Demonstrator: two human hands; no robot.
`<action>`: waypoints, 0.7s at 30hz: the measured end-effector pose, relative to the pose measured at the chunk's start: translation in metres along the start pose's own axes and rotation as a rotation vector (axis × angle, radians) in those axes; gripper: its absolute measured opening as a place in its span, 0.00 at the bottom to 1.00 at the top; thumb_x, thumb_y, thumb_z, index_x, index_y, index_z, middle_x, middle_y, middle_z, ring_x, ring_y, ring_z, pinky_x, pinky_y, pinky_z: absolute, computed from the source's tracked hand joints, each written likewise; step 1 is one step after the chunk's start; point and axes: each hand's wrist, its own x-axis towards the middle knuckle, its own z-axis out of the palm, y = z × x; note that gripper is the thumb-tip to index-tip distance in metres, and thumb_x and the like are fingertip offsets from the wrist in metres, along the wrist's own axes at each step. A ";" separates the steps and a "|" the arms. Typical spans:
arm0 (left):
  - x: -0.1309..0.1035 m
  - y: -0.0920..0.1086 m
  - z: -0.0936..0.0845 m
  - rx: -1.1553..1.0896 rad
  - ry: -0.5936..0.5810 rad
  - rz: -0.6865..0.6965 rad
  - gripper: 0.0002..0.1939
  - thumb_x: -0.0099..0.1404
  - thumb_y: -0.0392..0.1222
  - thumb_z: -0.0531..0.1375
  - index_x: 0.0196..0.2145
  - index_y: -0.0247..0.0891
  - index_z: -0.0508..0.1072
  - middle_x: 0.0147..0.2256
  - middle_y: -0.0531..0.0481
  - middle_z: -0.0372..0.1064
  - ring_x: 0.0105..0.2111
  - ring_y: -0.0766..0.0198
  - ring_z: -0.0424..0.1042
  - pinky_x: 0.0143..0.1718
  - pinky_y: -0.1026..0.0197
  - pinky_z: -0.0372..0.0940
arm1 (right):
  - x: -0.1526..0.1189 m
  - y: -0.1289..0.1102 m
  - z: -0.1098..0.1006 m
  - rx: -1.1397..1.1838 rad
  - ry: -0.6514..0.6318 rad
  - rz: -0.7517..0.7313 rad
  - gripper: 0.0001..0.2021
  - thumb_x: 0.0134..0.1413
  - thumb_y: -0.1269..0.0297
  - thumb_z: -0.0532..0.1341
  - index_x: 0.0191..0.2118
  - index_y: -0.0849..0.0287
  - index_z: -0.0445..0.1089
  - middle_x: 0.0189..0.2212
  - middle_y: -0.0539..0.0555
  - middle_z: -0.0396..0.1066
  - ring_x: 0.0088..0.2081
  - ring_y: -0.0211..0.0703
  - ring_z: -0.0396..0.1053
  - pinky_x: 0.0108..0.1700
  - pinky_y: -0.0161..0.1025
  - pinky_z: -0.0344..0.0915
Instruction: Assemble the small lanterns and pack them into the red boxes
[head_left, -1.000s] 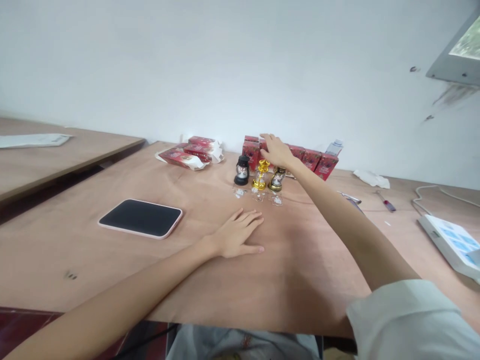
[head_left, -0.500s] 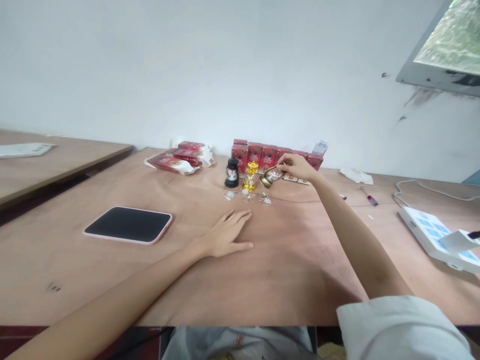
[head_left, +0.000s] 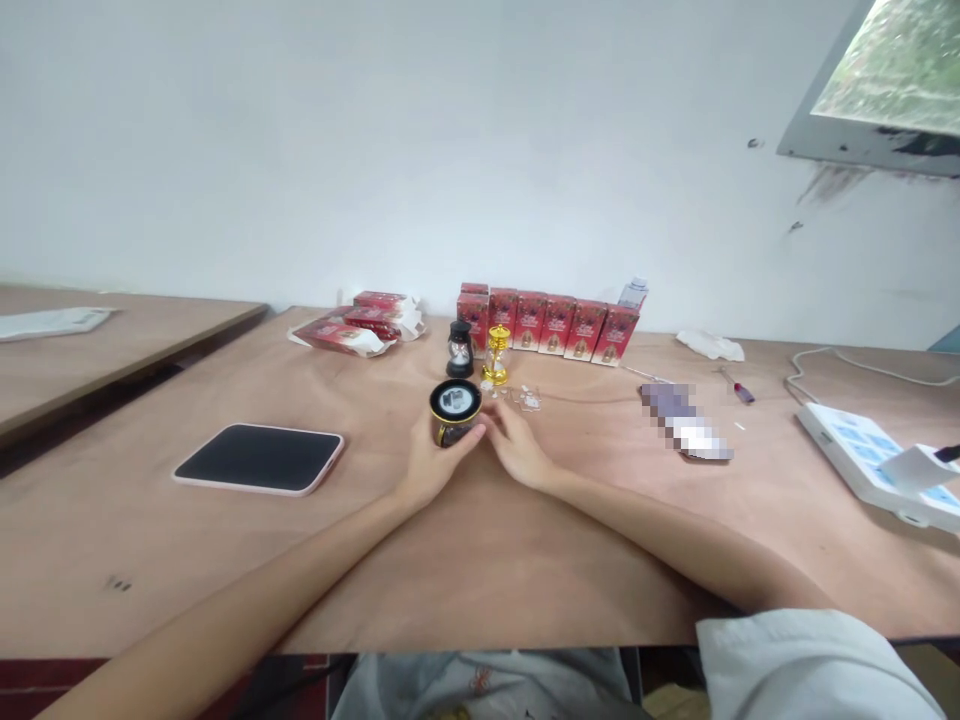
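A bronze miniature lantern (head_left: 456,402) is tipped over, its round black underside with a pale centre turned toward me. My left hand (head_left: 435,457) is closed around its left and lower side, thumb across the front. My right hand (head_left: 516,446) meets it from the right, with fingers bent against its edge; their tips are partly hidden. Just behind stand a black miniature lantern (head_left: 460,350) and a gold miniature lantern (head_left: 496,355), both upright. Small clear and white pieces (head_left: 527,399) lie on the table beyond my right hand.
A row of red boxes (head_left: 555,325) stands along the wall, with more red packs (head_left: 349,330) lying left of it. A phone (head_left: 259,458) lies at left. On the right are a pixelated object (head_left: 684,422), a screwdriver (head_left: 742,393), crumpled white paper (head_left: 710,346) and a power strip (head_left: 877,465).
The bronze lantern has come from beside the gold one toward me and been turned underside up. My left hand, flat on the table before, now grips it. The pixelated object at right is uncovered.
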 end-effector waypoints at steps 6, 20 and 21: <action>0.002 -0.007 0.000 0.073 0.005 0.062 0.23 0.54 0.48 0.66 0.45 0.35 0.69 0.43 0.45 0.72 0.46 0.54 0.72 0.50 0.49 0.67 | 0.019 0.035 -0.057 -0.652 -0.045 0.003 0.22 0.62 0.66 0.49 0.60 0.64 0.56 0.59 0.65 0.61 0.60 0.52 0.59 0.59 0.52 0.57; 0.007 -0.009 -0.003 0.217 -0.007 0.243 0.20 0.55 0.44 0.66 0.44 0.38 0.68 0.41 0.47 0.71 0.43 0.57 0.72 0.46 0.53 0.69 | -0.039 0.020 -0.065 -0.693 -0.205 -0.133 0.18 0.64 0.69 0.47 0.53 0.60 0.67 0.51 0.60 0.71 0.52 0.48 0.67 0.55 0.47 0.63; 0.006 -0.009 -0.003 0.218 -0.013 0.250 0.20 0.55 0.43 0.66 0.44 0.38 0.68 0.42 0.47 0.71 0.43 0.57 0.72 0.46 0.53 0.69 | -0.044 0.016 -0.065 -0.683 -0.203 -0.149 0.17 0.64 0.70 0.47 0.52 0.60 0.68 0.49 0.59 0.72 0.51 0.47 0.68 0.53 0.47 0.64</action>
